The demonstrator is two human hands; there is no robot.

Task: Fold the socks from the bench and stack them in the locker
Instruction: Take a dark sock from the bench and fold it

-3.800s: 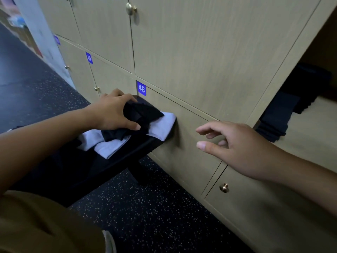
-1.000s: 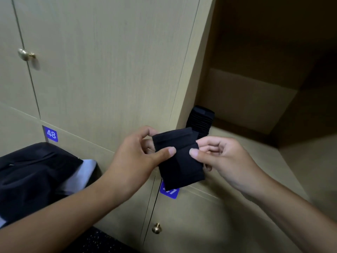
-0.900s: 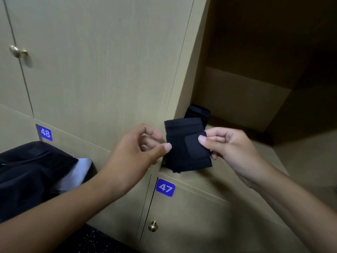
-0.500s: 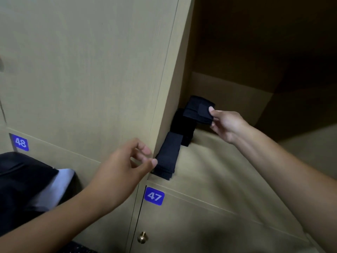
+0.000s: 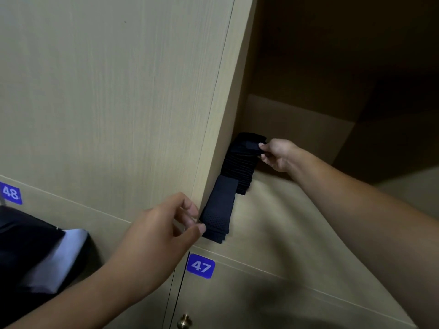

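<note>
Up close from the head view, the right hand [image 5: 276, 154] pinches a folded black fabric sock [image 5: 251, 144] between thumb and fingers, setting it on top of the tall stack of folded black socks [image 5: 238, 170] against the left wall of the open pale wood locker [image 5: 273, 224]. Soft, light and floppy, it looks best held at its folded edge. The left hand [image 5: 164, 236] hovers loosely curled, holding nothing, just beside a lower pile of dark perforated socks [image 5: 217, 218].

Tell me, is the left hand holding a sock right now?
No. The left hand holds nothing, fingers loosely curled near the locker's edge, while the right hand pinches the folded sock atop the stack.
</note>
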